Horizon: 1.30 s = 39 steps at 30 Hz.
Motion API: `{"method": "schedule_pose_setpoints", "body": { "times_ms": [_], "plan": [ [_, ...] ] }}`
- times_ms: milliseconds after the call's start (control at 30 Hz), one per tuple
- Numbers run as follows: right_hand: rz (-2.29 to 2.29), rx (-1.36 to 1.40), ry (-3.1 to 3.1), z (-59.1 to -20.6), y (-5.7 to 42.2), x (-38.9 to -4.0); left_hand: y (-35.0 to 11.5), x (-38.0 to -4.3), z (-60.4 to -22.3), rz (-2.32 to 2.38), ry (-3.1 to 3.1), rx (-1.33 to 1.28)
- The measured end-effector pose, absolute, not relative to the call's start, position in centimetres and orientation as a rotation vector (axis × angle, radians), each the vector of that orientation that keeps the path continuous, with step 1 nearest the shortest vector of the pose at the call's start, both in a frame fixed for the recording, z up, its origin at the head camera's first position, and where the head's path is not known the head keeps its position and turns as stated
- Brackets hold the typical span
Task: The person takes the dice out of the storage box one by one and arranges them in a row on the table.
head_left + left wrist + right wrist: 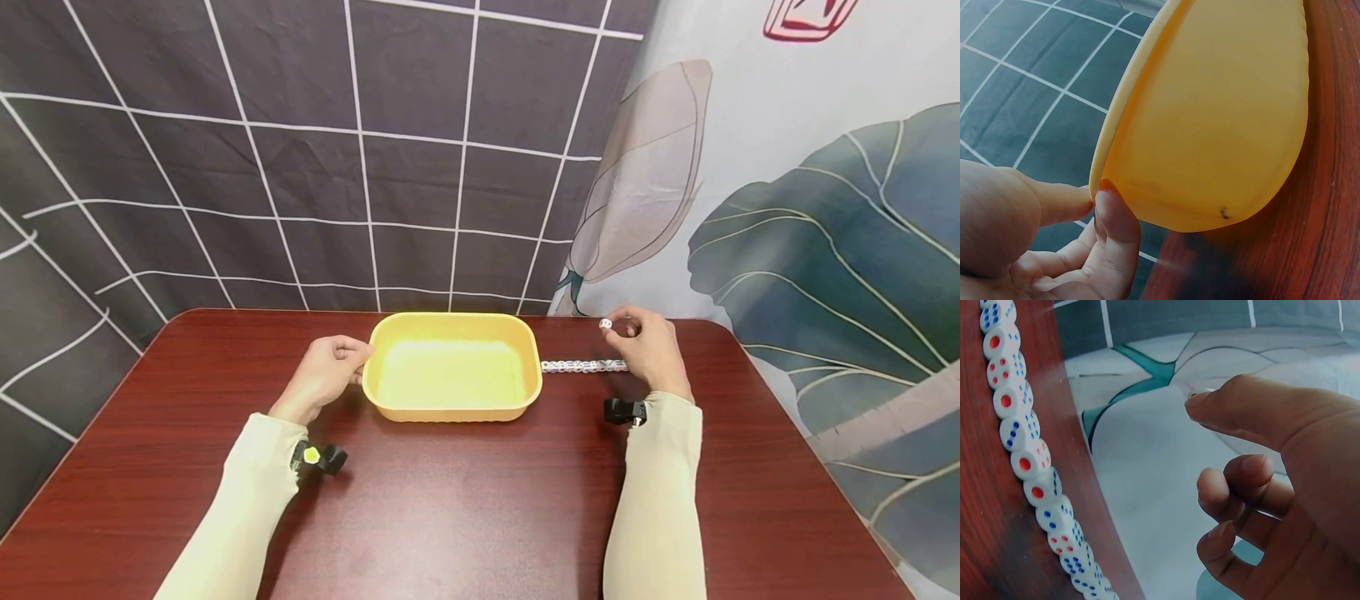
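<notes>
A yellow plastic basin (pixel 450 414) rests on the table, and its inside shows no objects. At its left end my left hand (pixel 324 372) pinches the rim between thumb and fingers; the left wrist view shows the thumb (pixel 1116 219) against the wall. To the right of the basin, a row of white dice (pixel 581 366) with red and blue pips runs along the table. Above the row's right part, my right hand (pixel 648 346) pinches a single die (pixel 605 323) between thumb and index finger. That die is mostly hidden behind the fingers in the right wrist view.
The dark red table (pixel 465 500) ends at a dark grid-patterned cloth (pixel 300 167) behind. A white curtain with leaf prints (pixel 832 242) hangs along the right side. The dice row's left end lies close to the basin's right wall.
</notes>
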State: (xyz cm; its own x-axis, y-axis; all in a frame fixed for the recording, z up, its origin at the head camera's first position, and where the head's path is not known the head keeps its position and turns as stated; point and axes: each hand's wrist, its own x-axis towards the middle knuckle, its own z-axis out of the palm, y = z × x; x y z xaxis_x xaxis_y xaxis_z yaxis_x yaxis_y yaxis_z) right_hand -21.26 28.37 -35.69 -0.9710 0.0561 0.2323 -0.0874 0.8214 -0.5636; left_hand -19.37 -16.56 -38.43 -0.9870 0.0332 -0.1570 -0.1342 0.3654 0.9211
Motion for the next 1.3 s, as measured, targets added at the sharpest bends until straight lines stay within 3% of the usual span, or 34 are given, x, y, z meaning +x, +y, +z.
{"method": "schedule_pose_setpoints", "body": {
  "times_ms": [1300],
  "plan": [
    [0.948,-0.546,-2.721,-38.6,33.8,-20.0,-16.6,-19.3,-38.3,1.673,2.476,-0.099]
  ]
}}
